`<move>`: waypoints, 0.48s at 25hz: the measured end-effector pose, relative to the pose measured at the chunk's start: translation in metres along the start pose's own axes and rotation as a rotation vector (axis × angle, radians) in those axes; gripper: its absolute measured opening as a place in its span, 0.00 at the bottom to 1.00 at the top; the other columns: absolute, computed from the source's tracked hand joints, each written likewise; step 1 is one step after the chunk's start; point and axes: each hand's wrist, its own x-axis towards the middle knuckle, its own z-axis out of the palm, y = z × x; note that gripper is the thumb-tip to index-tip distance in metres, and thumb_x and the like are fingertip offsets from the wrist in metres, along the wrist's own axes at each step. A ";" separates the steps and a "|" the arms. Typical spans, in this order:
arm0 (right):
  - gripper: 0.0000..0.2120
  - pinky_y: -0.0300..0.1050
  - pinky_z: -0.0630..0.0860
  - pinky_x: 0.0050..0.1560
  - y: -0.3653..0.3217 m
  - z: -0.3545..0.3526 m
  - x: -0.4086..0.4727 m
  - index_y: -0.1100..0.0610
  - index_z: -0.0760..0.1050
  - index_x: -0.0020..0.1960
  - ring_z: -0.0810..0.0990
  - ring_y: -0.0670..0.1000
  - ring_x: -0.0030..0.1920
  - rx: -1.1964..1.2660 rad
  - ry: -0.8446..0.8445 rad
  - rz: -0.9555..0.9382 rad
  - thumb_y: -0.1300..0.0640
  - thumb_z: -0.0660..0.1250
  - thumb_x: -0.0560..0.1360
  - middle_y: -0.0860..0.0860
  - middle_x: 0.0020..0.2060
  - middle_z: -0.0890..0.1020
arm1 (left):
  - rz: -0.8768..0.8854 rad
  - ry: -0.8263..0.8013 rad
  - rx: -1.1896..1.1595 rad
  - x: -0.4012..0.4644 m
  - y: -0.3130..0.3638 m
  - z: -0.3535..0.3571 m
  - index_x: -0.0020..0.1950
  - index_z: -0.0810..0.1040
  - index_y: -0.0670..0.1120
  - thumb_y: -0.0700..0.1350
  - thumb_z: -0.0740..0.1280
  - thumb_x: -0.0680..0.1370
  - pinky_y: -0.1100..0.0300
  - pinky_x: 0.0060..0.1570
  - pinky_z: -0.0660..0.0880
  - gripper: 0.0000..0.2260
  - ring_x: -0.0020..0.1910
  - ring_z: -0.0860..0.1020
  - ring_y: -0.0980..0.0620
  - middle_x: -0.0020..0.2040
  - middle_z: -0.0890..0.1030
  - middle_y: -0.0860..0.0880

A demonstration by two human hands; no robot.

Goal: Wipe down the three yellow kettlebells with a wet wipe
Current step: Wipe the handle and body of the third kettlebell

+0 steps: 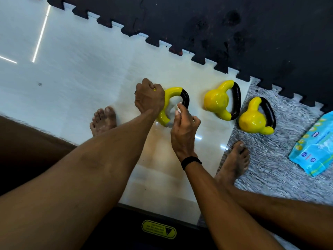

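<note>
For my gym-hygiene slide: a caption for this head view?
Left hand steadies a yellow kettlebell while the right hand rubs it with a wet wipe.

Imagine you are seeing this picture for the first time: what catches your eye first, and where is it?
Three yellow kettlebells lie in a row on the floor. The left kettlebell is being cleaned at the centre: the left hand grips it while the right hand rubs a white wet wipe on it. The middle kettlebell and the right kettlebell lie untouched beside it, with a blue wipe packet at the right edge.
</note>
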 end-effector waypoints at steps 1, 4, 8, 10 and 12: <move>0.18 0.56 0.64 0.64 -0.004 0.005 -0.004 0.64 0.72 0.67 0.72 0.45 0.61 -0.089 -0.077 -0.041 0.57 0.56 0.82 0.59 0.62 0.78 | -0.011 0.007 -0.005 0.000 -0.001 0.000 0.40 0.69 0.47 0.47 0.60 0.73 0.58 0.39 0.62 0.04 0.45 0.74 0.42 0.45 0.75 0.45; 0.31 0.64 0.51 0.73 -0.006 0.020 -0.046 0.65 0.54 0.77 0.56 0.58 0.77 -0.526 -0.401 -0.211 0.49 0.51 0.79 0.62 0.76 0.59 | -0.008 -0.001 -0.026 0.000 -0.003 0.001 0.39 0.68 0.47 0.46 0.60 0.73 0.58 0.38 0.60 0.05 0.42 0.72 0.45 0.43 0.74 0.45; 0.32 0.65 0.49 0.74 -0.020 0.030 -0.024 0.67 0.59 0.73 0.65 0.61 0.72 -0.656 -0.411 -0.009 0.56 0.50 0.72 0.62 0.68 0.70 | -0.032 0.003 -0.031 0.002 -0.002 0.000 0.38 0.67 0.47 0.45 0.61 0.72 0.58 0.38 0.60 0.04 0.41 0.70 0.46 0.43 0.75 0.45; 0.28 0.64 0.52 0.73 -0.027 0.031 -0.014 0.66 0.66 0.69 0.71 0.60 0.66 -0.624 -0.376 0.054 0.58 0.51 0.71 0.60 0.59 0.75 | -0.029 -0.004 -0.027 0.001 -0.002 0.000 0.38 0.67 0.47 0.45 0.61 0.72 0.58 0.38 0.60 0.05 0.40 0.70 0.46 0.42 0.75 0.46; 0.31 0.64 0.50 0.74 -0.021 0.031 -0.032 0.67 0.60 0.73 0.66 0.61 0.71 -0.661 -0.389 -0.055 0.56 0.56 0.72 0.63 0.67 0.70 | -0.026 0.000 -0.029 0.001 -0.001 -0.001 0.38 0.68 0.47 0.46 0.61 0.72 0.58 0.38 0.60 0.05 0.40 0.70 0.46 0.41 0.73 0.47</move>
